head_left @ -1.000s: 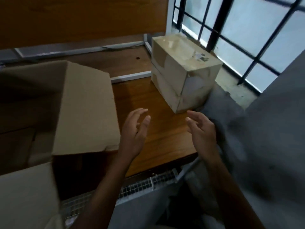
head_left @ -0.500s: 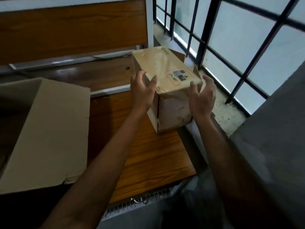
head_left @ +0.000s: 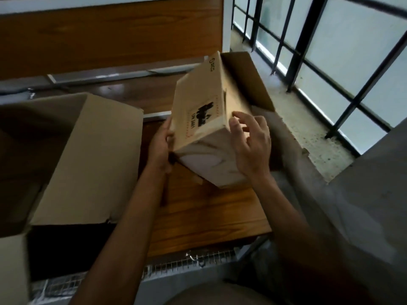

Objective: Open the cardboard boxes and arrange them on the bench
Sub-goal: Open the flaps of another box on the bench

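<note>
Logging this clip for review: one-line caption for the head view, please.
Left hand grips and right hand steadies a small cardboard box tilted over the wooden bench beside a larger open box.

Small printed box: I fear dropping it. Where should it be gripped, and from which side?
Probably squeeze the small printed box by its two long side faces near the lower end, left hand from the left, right hand from the right. It is tilted and a flap stands open at the far end, so avoid that end.
</note>
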Demonstrator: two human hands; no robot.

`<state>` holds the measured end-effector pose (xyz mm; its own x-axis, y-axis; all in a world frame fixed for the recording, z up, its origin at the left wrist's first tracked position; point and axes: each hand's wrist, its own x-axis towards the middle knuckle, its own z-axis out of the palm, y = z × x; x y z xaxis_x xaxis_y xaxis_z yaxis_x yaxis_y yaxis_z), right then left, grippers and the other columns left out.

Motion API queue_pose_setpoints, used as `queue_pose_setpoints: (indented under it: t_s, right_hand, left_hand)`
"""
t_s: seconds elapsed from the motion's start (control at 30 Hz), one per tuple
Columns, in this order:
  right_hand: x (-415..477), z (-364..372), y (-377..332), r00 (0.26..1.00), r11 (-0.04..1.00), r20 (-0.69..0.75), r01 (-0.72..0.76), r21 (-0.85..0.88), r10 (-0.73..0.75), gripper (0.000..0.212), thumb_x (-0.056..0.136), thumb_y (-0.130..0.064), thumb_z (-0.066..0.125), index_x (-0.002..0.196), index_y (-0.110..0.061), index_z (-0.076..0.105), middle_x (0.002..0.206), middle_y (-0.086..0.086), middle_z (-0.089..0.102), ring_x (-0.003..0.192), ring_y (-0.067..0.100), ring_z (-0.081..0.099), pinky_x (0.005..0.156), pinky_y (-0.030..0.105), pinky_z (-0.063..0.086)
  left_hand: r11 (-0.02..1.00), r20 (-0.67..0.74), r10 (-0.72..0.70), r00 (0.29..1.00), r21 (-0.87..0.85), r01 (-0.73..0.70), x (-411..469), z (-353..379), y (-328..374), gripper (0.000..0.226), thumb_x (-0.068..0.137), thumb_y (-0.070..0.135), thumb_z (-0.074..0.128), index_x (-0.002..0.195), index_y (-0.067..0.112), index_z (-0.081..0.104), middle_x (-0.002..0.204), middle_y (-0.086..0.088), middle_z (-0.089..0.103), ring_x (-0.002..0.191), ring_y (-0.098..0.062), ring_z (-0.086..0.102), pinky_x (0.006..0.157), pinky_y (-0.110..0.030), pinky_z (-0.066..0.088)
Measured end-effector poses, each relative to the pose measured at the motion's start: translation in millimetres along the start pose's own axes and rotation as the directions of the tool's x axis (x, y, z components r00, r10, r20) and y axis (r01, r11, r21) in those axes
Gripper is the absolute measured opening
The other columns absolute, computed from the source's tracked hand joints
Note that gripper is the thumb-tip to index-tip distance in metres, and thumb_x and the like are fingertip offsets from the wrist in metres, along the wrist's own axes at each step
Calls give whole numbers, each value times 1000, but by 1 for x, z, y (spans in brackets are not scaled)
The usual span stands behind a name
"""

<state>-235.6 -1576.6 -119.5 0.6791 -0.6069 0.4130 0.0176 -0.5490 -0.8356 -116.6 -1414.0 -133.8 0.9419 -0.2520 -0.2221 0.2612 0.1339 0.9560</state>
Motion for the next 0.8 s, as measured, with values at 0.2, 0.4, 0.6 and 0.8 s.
queue_pose_setpoints:
  t_s: [0.2, 0.4, 0.6, 0.8]
  right_hand:
    - [9, -4, 8, 971, 978, 239, 30, -207, 21, 46, 89, -64, 47, 118, -31, 63, 131, 0, 53, 122, 21, 47, 100, 45, 40]
    - [-3, 17, 13, 886, 858, 457, 169, -485, 84, 65, 91, -73, 34, 144, -35, 39, 154, 0, 37, 145, 28, 25, 116, 62, 15]
    - [-30, 59, 7, 879, 727, 476, 309, -613, 27, 67, 89, -72, 31, 142, -32, 38, 153, 6, 38, 145, 33, 24, 114, 66, 9]
    - [-25, 62, 0, 893, 746, 450, 282, -603, 27, 66, 86, -72, 43, 136, -29, 48, 140, 7, 46, 136, 34, 34, 114, 63, 16]
  left_hand:
    - [975, -187, -204, 961, 51, 217, -35, -45, -45, 30, 100, 28, 43, 96, 20, 72, 102, -11, 70, 94, -27, 67, 79, -40, 56]
    - [937, -174, 31, 984, 348, 32, -34, -55, -48, 21, 101, 13, 48, 112, 12, 66, 98, -10, 68, 83, -19, 63, 70, -27, 57]
    - [981, -189, -1, 982, 190, 37, -27, -62, -26, 33, 99, 38, 49, 117, 18, 68, 108, 3, 71, 99, -12, 66, 82, -32, 50]
    - [921, -193, 288, 938, 325, -216, -24, -64, -20, 30, 89, 36, 54, 108, 21, 73, 119, -1, 69, 110, -17, 63, 88, -30, 50]
